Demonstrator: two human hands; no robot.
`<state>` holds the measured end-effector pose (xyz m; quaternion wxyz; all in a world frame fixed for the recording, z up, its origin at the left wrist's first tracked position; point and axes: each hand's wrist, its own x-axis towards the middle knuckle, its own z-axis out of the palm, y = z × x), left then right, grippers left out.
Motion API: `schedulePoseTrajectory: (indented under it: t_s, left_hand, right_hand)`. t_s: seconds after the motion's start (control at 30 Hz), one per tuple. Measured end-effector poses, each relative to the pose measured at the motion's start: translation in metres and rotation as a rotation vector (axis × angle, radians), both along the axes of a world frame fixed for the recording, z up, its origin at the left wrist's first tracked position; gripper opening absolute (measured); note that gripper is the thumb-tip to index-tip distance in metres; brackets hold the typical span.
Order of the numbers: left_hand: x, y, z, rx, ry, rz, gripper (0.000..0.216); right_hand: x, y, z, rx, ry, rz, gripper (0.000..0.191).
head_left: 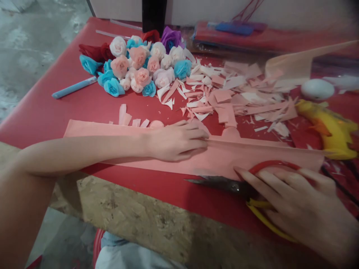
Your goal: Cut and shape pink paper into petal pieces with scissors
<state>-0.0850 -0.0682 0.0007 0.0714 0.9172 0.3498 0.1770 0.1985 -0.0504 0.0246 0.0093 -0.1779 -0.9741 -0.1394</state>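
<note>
My left hand (176,141) lies flat, fingers stretched, on a long folded strip of pink paper (112,130) that runs across the red table cover (50,108). My right hand (297,203) rests over the red and yellow handles of a pair of scissors (221,184), fingers spread across them; the dark blades lie on the cover at the strip's near edge, pointing left. Whether the fingers pass through the handles is hidden.
A heap of paper roses (134,67) in pink, white, blue, red and purple sits at the back. Pink and white paper scraps (224,97) spread to its right. A yellow glue gun (331,129) and a white oval object (316,89) are at right, a blue pen (74,87) at left.
</note>
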Motion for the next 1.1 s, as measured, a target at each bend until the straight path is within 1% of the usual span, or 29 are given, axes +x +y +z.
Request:
schedulePoseTrajectory:
  t_s: [0.1, 0.2, 0.27, 0.5, 0.83, 1.0, 1.1]
  left_hand:
    - [0.0, 0.0, -0.001, 0.008, 0.001, -0.001, 0.037]
    - [0.0, 0.0, -0.001, 0.008, 0.011, 0.006, 0.037]
    - [0.0, 0.0, -0.001, 0.011, 0.014, 0.008, 0.037]
    - [0.001, 0.0, 0.0, 0.016, 0.008, 0.012, 0.036]
    - [0.003, 0.0, -0.001, 0.001, 0.014, 0.041, 0.034]
    - [0.003, 0.001, -0.002, 0.016, 0.025, 0.04, 0.034]
    - [0.002, 0.0, -0.003, 0.031, 0.014, 0.041, 0.034]
  right_hand:
    - [-0.009, -0.001, 0.001, 0.015, 0.004, 0.032, 0.046]
    - [-0.013, 0.001, 0.002, 0.051, -0.007, 0.074, 0.037]
    - [-0.015, 0.003, 0.002, 0.066, -0.019, 0.106, 0.034]
    - [-0.022, 0.009, 0.001, 0.092, 0.001, 0.184, 0.036]
    - [-0.013, 0.007, -0.004, 0.066, 0.002, 0.137, 0.04]
    - [-0.014, 0.01, -0.001, 0.078, -0.001, 0.196, 0.041]
    - [-0.013, 0.01, -0.003, 0.075, 0.013, 0.202, 0.043]
